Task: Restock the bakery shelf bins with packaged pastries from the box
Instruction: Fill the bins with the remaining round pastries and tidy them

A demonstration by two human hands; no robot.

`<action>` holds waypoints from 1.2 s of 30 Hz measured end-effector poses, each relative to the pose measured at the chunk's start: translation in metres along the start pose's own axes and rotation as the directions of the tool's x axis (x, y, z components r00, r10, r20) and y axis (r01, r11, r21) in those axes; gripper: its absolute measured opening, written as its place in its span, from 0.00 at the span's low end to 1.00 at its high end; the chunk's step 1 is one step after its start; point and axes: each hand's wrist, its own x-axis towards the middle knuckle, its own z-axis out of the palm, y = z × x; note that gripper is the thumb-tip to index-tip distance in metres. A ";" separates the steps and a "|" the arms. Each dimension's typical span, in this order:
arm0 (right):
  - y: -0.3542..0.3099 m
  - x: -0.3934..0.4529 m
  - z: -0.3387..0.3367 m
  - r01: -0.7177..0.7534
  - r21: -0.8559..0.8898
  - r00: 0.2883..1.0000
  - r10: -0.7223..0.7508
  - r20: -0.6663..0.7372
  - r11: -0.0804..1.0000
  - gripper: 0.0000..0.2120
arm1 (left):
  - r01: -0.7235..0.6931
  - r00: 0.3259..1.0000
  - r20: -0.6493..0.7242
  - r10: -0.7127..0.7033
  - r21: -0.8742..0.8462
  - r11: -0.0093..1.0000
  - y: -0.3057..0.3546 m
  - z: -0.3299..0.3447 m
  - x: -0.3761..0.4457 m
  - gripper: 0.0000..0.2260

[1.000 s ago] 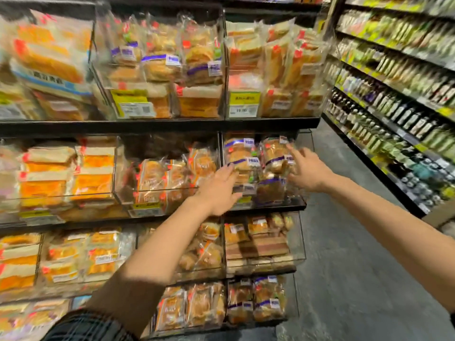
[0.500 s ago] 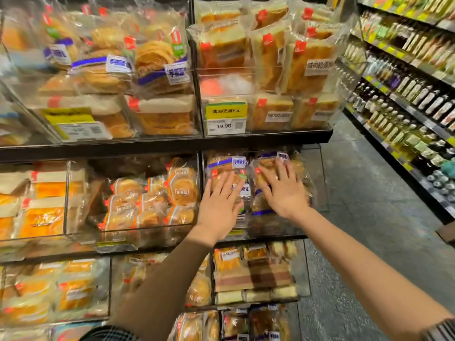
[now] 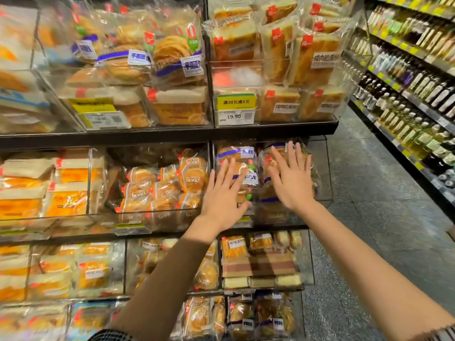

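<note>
Both my hands are flat against clear packs of round pastries with blue-banded labels in the right-hand clear bin [image 3: 320,168] of the second shelf. My left hand [image 3: 225,193] lies with straight, spread fingers on the left pack [image 3: 237,155]. My right hand [image 3: 291,178] presses with straight fingers on the right pack [image 3: 267,163]. Neither hand curls around anything. The box is not in view.
Clear bins of packaged bread fill the black shelving above [image 3: 270,70], to the left [image 3: 157,188] and below [image 3: 261,264]. A yellow price tag reading 19.90 [image 3: 236,109] hangs on the upper bin. An aisle floor [image 3: 381,230] and a bottle shelf [image 3: 418,94] lie to the right.
Both hands came together onto the blue-labelled packs in the right bin; a second ago the right hand was at the bin's right side. The view has moved closer to the shelf.
</note>
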 end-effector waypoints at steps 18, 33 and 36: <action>-0.279 -0.340 0.048 -0.079 0.576 0.960 -0.094 0.264 0.814 0.15 | 0.591 0.807 0.449 -0.384 -0.614 0.523 -0.069 0.050 -0.454 0.13; -0.437 -0.529 0.187 -0.226 0.423 0.667 -0.177 0.724 0.877 0.11 | 0.798 0.546 0.584 -0.600 -0.579 0.163 -0.178 0.125 -0.736 0.12; -0.454 -0.540 0.237 -0.302 0.347 0.594 -0.110 0.797 0.888 0.12 | 0.860 0.434 0.618 -0.656 -0.501 0.098 -0.209 0.152 -0.760 0.13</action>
